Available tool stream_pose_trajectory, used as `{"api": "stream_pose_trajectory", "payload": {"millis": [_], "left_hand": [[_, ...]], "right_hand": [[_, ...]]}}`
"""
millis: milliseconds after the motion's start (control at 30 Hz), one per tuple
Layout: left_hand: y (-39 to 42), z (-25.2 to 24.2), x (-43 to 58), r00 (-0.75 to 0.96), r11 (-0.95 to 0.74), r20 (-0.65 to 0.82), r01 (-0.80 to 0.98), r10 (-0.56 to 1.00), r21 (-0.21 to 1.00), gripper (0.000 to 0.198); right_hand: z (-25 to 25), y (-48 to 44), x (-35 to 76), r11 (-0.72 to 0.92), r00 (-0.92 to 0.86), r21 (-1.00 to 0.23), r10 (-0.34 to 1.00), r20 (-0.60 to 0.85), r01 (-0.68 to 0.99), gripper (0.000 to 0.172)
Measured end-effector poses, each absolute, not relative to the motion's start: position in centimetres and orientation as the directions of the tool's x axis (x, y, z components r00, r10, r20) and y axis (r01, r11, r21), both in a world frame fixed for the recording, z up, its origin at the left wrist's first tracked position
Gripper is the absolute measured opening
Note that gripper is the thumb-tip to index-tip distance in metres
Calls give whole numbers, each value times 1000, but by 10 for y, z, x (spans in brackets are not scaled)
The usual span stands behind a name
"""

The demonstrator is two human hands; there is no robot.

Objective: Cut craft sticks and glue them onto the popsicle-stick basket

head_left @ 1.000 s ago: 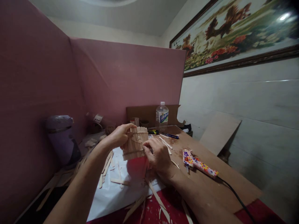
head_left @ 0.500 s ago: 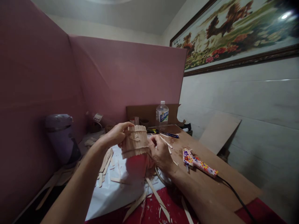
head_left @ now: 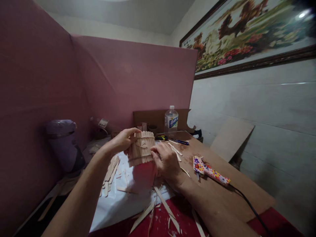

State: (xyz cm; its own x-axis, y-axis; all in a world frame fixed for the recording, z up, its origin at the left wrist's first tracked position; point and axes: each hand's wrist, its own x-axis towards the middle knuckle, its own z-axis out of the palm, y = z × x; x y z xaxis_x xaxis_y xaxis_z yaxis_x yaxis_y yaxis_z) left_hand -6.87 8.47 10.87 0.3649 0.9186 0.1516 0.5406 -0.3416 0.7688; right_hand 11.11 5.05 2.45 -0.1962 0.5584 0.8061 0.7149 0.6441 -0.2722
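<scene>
A small round pot of popsicle sticks (head_left: 141, 148) hangs in the air above a white sheet (head_left: 116, 200). My left hand (head_left: 122, 140) grips its top rim and left side, fingers curled over the stick ends. My right hand (head_left: 167, 162) is at the pot's right side, thumb and forefinger pinched against the lower band of sticks. A small stick decoration shows on the pot's front. Something red (head_left: 145, 174) lies below the pot, partly hidden by my right hand.
Loose sticks (head_left: 110, 171) lie on the sheet and red cloth. A flowered glue gun (head_left: 209, 171) with a black cord rests on the brown board at right. Behind are a water bottle (head_left: 171, 120), a pen (head_left: 181, 142), cardboard, pink partitions and a purple bin (head_left: 62, 140).
Both hands have kept hold of the pot while turning and tilting it slightly. My right hand has shifted along its right side and the view has drifted a little.
</scene>
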Motion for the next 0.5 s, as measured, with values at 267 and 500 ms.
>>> {"api": "stream_pose_trajectory", "payload": {"millis": [267,500], "left_hand": [[82,109,-65,376,-346,143,552,915,759,32],[82,109,-61,368,-351,150,576,918,739,31]], "right_hand": [[23,53,108,577,-176,-235,567,805,782,10],[26,46,109,658,-211,-291,573,792,695,9]]}}
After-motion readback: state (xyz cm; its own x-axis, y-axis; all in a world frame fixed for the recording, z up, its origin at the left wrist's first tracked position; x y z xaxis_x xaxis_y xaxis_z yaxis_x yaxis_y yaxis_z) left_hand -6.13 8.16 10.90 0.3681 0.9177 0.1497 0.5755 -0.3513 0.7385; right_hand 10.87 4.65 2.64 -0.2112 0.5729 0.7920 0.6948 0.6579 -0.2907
